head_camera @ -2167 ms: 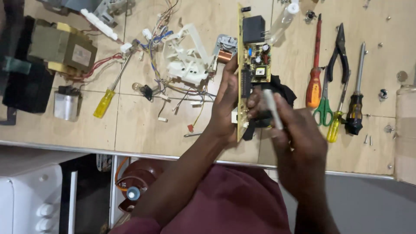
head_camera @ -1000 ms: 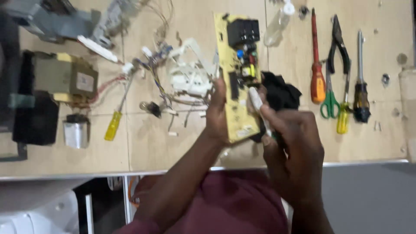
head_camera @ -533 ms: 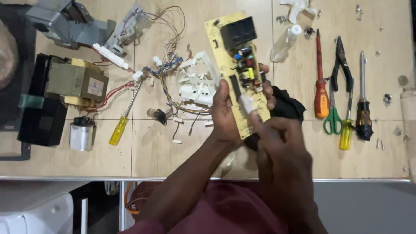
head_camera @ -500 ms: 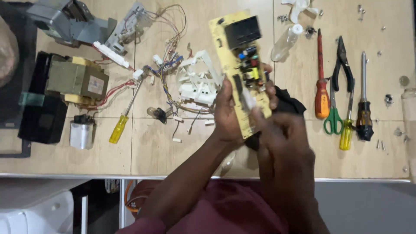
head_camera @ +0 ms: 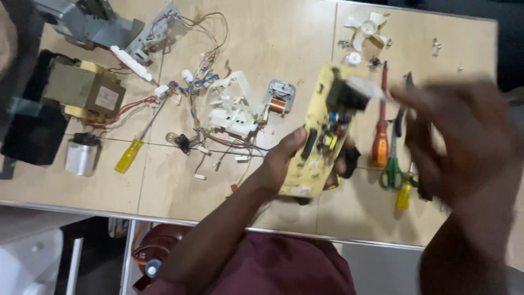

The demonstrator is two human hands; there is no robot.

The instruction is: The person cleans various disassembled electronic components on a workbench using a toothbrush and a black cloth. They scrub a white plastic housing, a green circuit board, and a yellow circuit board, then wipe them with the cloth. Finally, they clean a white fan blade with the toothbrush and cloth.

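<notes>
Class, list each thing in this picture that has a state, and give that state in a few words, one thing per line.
Left hand: gripping the circuit board, raised above the bench.
Circuit board: held tilted, component side up.
Right hand: blurred, holding a small white tool beside the board's upper end.
Yellow screwdriver: lying flat on the bench.
Scissors: lying shut.
Bulb: unlit, lying loose.
Fan blade: detached, lying flat.

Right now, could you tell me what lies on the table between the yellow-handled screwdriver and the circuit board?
In the head view, a small bulb, tangled wires and a white plastic frame lie between the yellow-handled screwdriver and circuit board.
</notes>
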